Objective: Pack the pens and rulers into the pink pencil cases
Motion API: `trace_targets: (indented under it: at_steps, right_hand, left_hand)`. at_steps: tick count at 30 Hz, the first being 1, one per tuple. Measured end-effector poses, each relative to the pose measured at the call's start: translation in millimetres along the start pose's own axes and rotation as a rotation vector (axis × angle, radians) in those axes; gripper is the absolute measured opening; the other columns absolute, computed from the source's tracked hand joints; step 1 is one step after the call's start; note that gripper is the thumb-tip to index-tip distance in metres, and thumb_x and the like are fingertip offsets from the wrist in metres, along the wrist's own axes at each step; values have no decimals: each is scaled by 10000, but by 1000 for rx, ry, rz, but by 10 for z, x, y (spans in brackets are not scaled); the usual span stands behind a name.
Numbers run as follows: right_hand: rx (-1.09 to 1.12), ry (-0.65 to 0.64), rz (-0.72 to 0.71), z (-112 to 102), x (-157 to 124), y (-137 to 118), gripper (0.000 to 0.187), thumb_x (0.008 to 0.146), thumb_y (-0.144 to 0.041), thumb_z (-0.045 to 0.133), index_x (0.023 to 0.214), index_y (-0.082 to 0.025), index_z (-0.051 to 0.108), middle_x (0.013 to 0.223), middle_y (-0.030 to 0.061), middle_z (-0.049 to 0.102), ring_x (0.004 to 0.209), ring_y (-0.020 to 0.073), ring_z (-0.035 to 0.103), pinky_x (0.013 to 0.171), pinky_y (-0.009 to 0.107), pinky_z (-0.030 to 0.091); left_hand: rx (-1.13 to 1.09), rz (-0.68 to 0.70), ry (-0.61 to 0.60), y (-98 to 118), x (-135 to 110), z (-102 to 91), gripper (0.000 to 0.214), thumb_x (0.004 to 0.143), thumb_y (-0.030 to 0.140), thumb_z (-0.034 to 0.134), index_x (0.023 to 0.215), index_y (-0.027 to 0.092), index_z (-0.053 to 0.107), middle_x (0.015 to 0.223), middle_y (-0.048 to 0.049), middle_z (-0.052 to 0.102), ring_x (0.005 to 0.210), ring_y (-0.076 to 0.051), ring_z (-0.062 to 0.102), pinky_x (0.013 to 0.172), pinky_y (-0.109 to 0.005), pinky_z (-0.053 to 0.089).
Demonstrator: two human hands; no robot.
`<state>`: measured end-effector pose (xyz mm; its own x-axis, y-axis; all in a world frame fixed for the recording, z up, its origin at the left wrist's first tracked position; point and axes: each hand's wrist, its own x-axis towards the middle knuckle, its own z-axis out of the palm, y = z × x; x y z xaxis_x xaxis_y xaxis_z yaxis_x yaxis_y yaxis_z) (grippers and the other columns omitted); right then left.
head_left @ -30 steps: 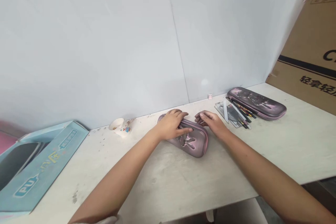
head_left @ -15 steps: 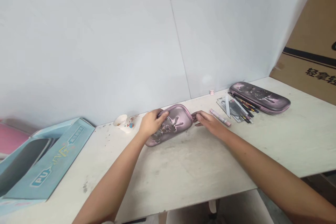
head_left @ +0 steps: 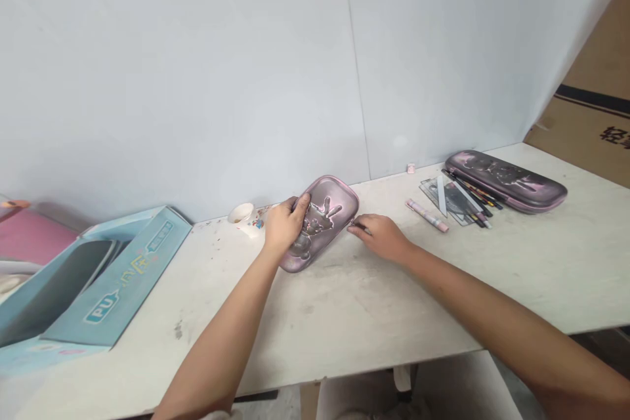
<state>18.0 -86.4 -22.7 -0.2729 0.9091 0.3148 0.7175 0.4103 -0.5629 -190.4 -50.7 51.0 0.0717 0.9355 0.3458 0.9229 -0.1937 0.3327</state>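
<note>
My left hand [head_left: 286,223] is closed around the left side of a shiny purple-grey pencil case [head_left: 329,210] with a raised cartoon figure on its lid, thumb on top. The case is tilted, its far right end higher in the view. At the case's right edge, my right hand [head_left: 378,235] pinches what looks like a small zipper pull [head_left: 351,223], mostly covered by the fingertips. The lid appears closed.
On the right lie a second pencil case [head_left: 506,180], several pencils [head_left: 475,191], clear rulers [head_left: 436,193] and a pale pink stick [head_left: 427,215]. A small pink eraser-like block [head_left: 410,168] sits by the wall. Left are a paper cup [head_left: 246,218] and a blue box [head_left: 128,282].
The pencil case has turned so its right end points further up. My right hand has gone from loosely extended fingers to a pinch at its edge. The view has shifted slightly left.
</note>
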Motion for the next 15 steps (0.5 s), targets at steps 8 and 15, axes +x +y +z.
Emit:
trace_targets:
  at_steps: [8, 15]
  right_hand:
    - [165, 158, 90, -141, -81, 78, 257, 846, -335, 440, 782, -193, 644, 820, 41, 656, 805, 151, 576, 743, 263, 406]
    - [1047, 182, 484, -111, -102, 88, 215, 658, -370, 628, 654, -160, 579, 615, -30, 522, 634, 96, 509, 781, 302, 476]
  left_hand:
    - [9, -2, -1, 22, 2, 43, 585, 840, 628, 249, 707, 195, 619, 634, -48, 629, 629, -181, 560, 573, -255, 305]
    - [110, -25, -22, 163, -76, 49, 598, 832, 650, 243, 738, 191, 614, 712, -66, 657, 703, -208, 589, 561, -263, 294]
